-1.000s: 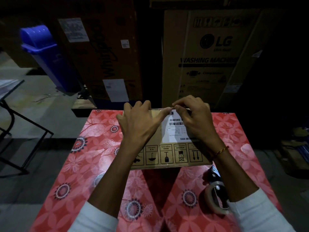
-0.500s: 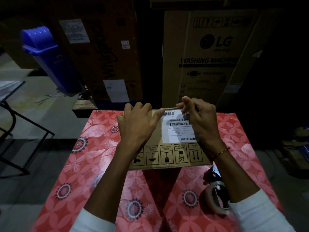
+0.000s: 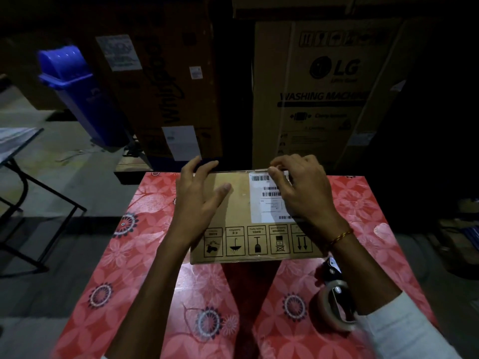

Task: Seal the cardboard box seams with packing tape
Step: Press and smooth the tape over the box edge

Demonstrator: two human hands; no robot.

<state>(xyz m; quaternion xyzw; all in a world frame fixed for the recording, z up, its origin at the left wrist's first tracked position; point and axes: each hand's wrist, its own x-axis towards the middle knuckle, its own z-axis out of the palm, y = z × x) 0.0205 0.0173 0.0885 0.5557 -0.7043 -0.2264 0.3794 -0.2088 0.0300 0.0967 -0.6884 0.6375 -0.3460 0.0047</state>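
Note:
A flat brown cardboard box (image 3: 238, 206) with a white shipping label (image 3: 267, 206) lies on the table. My left hand (image 3: 199, 195) rests on its left part, fingers apart and reaching over the far edge. My right hand (image 3: 303, 190) is at the far edge above the label, thumb and fingertips pinched on a strip of clear tape (image 3: 261, 170) that runs along that edge. A tape dispenser (image 3: 334, 307) with a roll of tape lies on the table by my right forearm, which partly hides it.
The table wears a red floral cloth (image 3: 145, 255). Behind it stand a tall brown carton (image 3: 166, 86) and an LG washing machine carton (image 3: 324, 86). A blue bin (image 3: 77, 94) stands at the back left. A black-framed table (image 3: 15, 141) is at the left edge.
My left hand has slid left along the box's far edge and spread its fingers. My right hand has shifted right along the same edge, still on the tape.

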